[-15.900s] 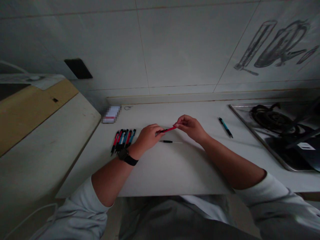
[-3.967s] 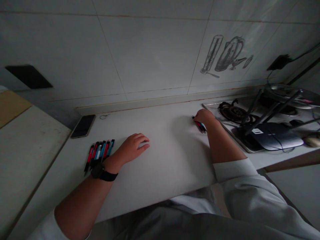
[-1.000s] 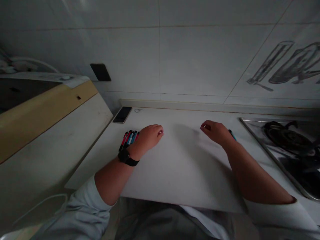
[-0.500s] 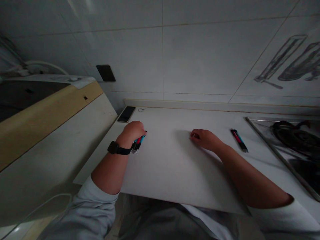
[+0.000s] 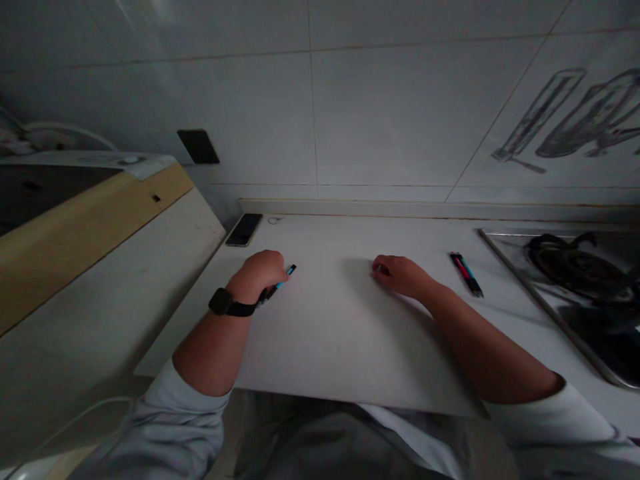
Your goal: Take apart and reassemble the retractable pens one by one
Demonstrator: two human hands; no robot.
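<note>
- Pens (image 5: 287, 273) lie in a bunch under the left hand (image 5: 261, 272), close to the left edge of the tabletop (image 5: 340, 333).
- Only bits of the bunch show. A blue end pokes out on the right of the hand, and some dark tips peek out by the wrist.
- The left hand's fingers (image 5: 274, 261) are curled down tight over the bunch and hold it against the tabletop.
- A black watch (image 5: 224, 303) sits on the left wrist.
- The right hand (image 5: 399, 275) rests on the tabletop near the middle, well apart from the left hand.
- Its fingers (image 5: 379, 268) are bent in toward the palm. I cannot tell if they are shut tight or if something is inside.
- Two more pens (image 5: 466, 274), one red and one blue, lie side by side and touching. They are toward the right side of the tabletop, between the right hand and the stove (image 5: 575, 287).
- The stove is set in at the right edge, with a dark burner ring (image 5: 570, 257) on it.
- A phone (image 5: 244, 229) lies flat with its screen dark at the far left corner of the tabletop.
- A little wire ring (image 5: 273, 220) lies just beside the phone, near the back edge.
- A tiled wall (image 5: 400, 113) stands behind the tabletop, with a grey picture of jugs (image 5: 575, 120) on it.
- Both sleeves are light grey and pushed up the arms.
</note>
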